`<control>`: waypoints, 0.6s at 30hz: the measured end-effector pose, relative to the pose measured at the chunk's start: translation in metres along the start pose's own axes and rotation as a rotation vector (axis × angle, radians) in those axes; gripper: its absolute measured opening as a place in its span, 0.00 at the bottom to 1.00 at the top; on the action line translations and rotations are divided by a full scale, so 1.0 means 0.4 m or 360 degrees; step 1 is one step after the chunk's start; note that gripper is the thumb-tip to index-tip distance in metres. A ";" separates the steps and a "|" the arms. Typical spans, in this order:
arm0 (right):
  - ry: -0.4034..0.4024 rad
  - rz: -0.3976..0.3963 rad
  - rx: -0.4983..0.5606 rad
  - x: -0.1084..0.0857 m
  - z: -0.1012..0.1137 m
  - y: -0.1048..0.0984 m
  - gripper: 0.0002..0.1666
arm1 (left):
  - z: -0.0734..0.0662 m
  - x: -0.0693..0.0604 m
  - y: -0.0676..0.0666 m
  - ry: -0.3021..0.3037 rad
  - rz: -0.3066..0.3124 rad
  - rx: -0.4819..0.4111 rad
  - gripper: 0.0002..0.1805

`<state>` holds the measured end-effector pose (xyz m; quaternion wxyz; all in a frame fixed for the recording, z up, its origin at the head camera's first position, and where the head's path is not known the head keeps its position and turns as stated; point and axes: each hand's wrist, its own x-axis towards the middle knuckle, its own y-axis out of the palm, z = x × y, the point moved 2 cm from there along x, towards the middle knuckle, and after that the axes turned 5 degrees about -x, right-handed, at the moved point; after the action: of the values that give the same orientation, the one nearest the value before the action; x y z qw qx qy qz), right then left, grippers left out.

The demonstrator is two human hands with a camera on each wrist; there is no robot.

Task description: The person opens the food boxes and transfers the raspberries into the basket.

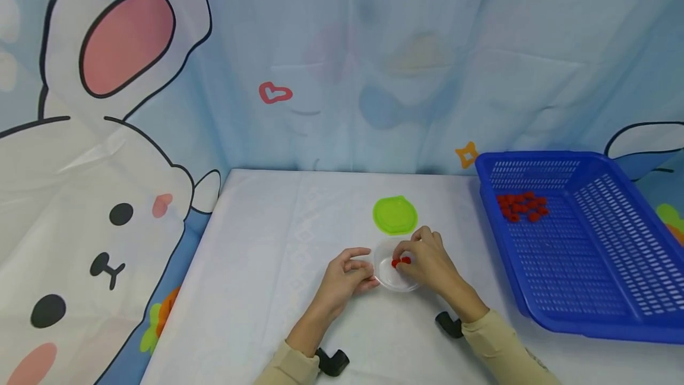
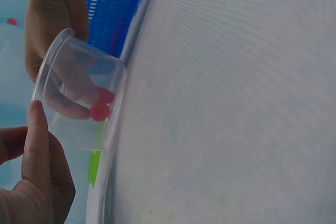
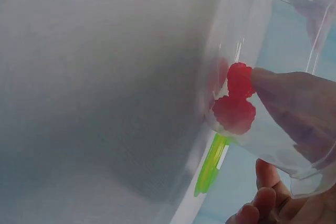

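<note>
A clear plastic cup (image 1: 392, 281) stands on the white table. My left hand (image 1: 348, 275) is at its left side, and in the left wrist view a straight finger (image 2: 37, 129) touches the rim. From the other side my right hand (image 1: 427, 260) reaches into the cup, its fingertips at two red raspberries. Both raspberries (image 3: 234, 114) are low inside the cup, touching each other; the fingers pinch at the upper one (image 3: 240, 80) in the right wrist view. Behind the cup lies a bright green lid (image 1: 395, 215).
At the right stands a large blue basket (image 1: 574, 290) with slotted walls. Several more raspberries (image 1: 521, 207) lie in its far left corner. A black wrist device (image 1: 332, 363) shows beside the left sleeve, another (image 1: 449, 324) by the right. A printed curtain (image 1: 320, 135) hangs behind the table.
</note>
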<state>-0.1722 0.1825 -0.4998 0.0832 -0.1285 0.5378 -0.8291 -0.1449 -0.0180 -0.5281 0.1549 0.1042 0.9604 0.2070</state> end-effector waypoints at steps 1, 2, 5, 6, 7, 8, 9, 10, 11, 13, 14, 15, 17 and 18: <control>-0.0001 0.0014 0.0003 0.001 0.000 0.001 0.11 | 0.000 0.000 0.000 0.0001 0.0004 0.0000 0.22; -0.0007 0.0031 -0.0005 0.003 0.000 0.001 0.11 | 0.000 0.000 0.000 -0.0002 0.0009 0.0000 0.22; -0.0020 0.0078 -0.0060 0.010 0.000 0.002 0.13 | -0.002 -0.001 0.001 0.0005 0.0018 -0.0001 0.22; -0.0031 0.0090 -0.0082 0.012 0.001 0.003 0.13 | -0.002 -0.001 0.001 0.0007 0.0018 -0.0002 0.22; -0.0043 0.0100 -0.0099 0.014 0.002 0.002 0.13 | -0.003 -0.001 0.001 0.0009 0.0016 -0.0003 0.22; -0.0055 0.0107 -0.0121 0.016 0.003 0.002 0.12 | -0.003 -0.001 0.002 0.0010 0.0015 -0.0004 0.22; -0.0070 0.0106 -0.0135 0.017 0.004 0.001 0.12 | -0.003 -0.001 0.002 0.0010 0.0014 -0.0004 0.22; -0.0078 0.0103 -0.0151 0.018 0.004 0.001 0.12 | -0.003 -0.002 0.002 0.0008 0.0012 -0.0005 0.22; -0.0088 0.0100 -0.0163 0.019 0.005 0.001 0.12 | -0.003 -0.002 0.002 0.0009 0.0009 -0.0006 0.22; -0.0107 0.0091 -0.0167 0.020 0.004 0.001 0.11 | -0.003 -0.003 0.003 0.0008 0.0010 -0.0003 0.22; -0.0115 0.0086 -0.0159 0.021 0.002 0.002 0.11 | -0.003 -0.004 0.003 0.0009 0.0010 0.0002 0.22; -0.0122 0.0082 -0.0132 0.021 -0.001 0.003 0.10 | -0.002 -0.004 0.002 0.0010 0.0012 0.0006 0.22; -0.0125 0.0087 -0.0033 0.022 -0.008 0.004 0.10 | -0.002 -0.004 0.001 0.0014 0.0012 0.0009 0.22; -0.0131 0.0090 0.0043 0.023 -0.012 0.004 0.09 | -0.002 -0.004 0.001 0.0014 0.0013 0.0011 0.22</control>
<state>-0.1824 0.1837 -0.5020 0.1303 -0.1460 0.5260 -0.8277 -0.1438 -0.0185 -0.5270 0.1494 0.1076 0.9614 0.2047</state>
